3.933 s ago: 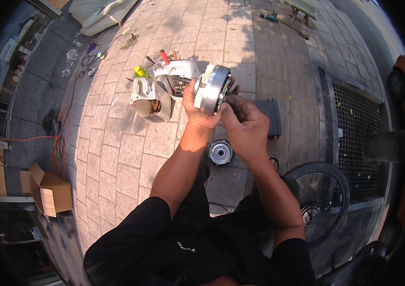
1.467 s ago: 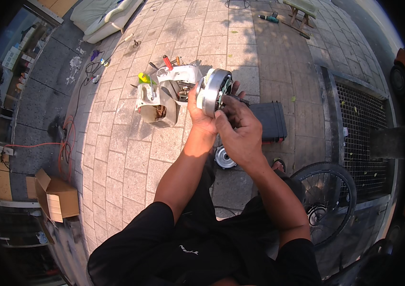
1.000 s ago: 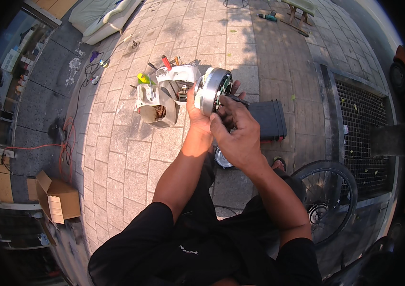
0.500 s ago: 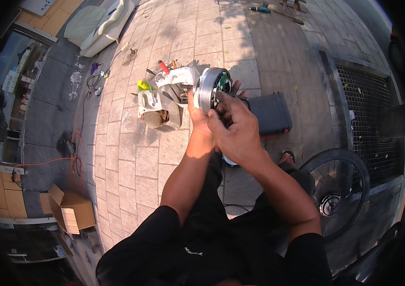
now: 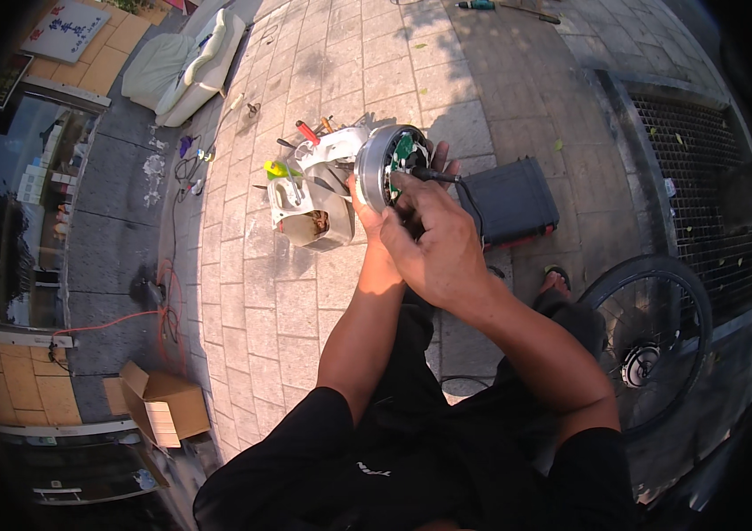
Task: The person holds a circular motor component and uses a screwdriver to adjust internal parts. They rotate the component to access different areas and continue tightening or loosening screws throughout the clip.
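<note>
My left hand (image 5: 369, 209) grips a round silver motor part (image 5: 369, 177) from the left and behind, its upper fingertips showing past the far right side. The part is tilted, showing a green circuit board (image 5: 407, 152) inside its ring. My right hand (image 5: 433, 248) is on the near right side, thumb at the lower rim and curled fingers over the inside, where the fingertips are partly hidden. A black cable with a connector (image 5: 436, 175) runs from the part, over my right fingers and down beside them.
Tool-filled plastic containers (image 5: 310, 212) stand beyond my hands, a black case (image 5: 504, 199) to their right. A bicycle wheel (image 5: 694, 341) and metal grate (image 5: 686, 168) are right; a cardboard box (image 5: 177, 407) and orange cord (image 5: 111, 325) left. A white sofa (image 5: 186, 62) and drill (image 5: 473, 6) are farther away.
The motor part has turned from nearly side-on to show more of the board. My right thumb has moved up-left. The round metal cover on the ground is now hidden, and the view has shifted.
</note>
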A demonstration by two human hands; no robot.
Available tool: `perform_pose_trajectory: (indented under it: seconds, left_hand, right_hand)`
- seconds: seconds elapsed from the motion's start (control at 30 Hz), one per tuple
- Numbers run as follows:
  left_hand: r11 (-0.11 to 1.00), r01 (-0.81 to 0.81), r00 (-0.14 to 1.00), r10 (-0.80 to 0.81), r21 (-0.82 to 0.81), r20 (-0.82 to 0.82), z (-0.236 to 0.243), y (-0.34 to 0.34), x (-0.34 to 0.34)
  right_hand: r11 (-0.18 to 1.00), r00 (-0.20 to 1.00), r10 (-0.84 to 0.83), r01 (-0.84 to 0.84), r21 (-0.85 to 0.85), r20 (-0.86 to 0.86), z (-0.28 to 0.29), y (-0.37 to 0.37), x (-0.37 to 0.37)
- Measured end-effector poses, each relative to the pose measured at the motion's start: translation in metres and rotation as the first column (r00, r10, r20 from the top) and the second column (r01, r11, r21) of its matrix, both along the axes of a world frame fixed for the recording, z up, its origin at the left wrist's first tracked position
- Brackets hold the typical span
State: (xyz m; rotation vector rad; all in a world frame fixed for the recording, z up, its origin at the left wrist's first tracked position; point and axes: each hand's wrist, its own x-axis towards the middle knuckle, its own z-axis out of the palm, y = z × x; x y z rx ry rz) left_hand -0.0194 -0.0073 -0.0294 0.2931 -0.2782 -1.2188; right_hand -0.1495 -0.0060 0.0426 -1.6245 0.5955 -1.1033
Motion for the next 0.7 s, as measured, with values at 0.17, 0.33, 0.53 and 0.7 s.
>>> perform_pose_trajectory:
  seconds: [0.17, 0.33, 0.53, 0.7]
  left_hand:
    - [1.000, 0.003, 1.000, -0.003, -0.012, -0.022, -0.008, -0.002, 0.000]
    - [1.000, -0.007, 0.998, 0.008, 0.020, -0.063, 0.005, -0.001, -0.006]
    - [0.998, -0.028, 0.999, 0.031, 0.063, -0.041, 0.012, 0.000, -0.013]
    - [0.992, 0.126, 0.982, -0.123, 0.009, -0.144, 0.014, 0.010, -0.001]
  right_hand:
    - [1.000, 1.000, 0.013, -0.013, -0.006, 0.007, 0.001, 0.002, 0.000]
    - [0.996, 1.000, -0.014, 0.016, -0.091, 0.013, -0.004, 0.002, 0.005]
    - [0.993, 0.996, 0.026, -0.036, -0.115, -0.085, -0.002, -0.001, 0.002]
    - [0.924, 0.986, -0.079, 0.017, -0.382, -0.148, 0.017, -0.036, -0.023]
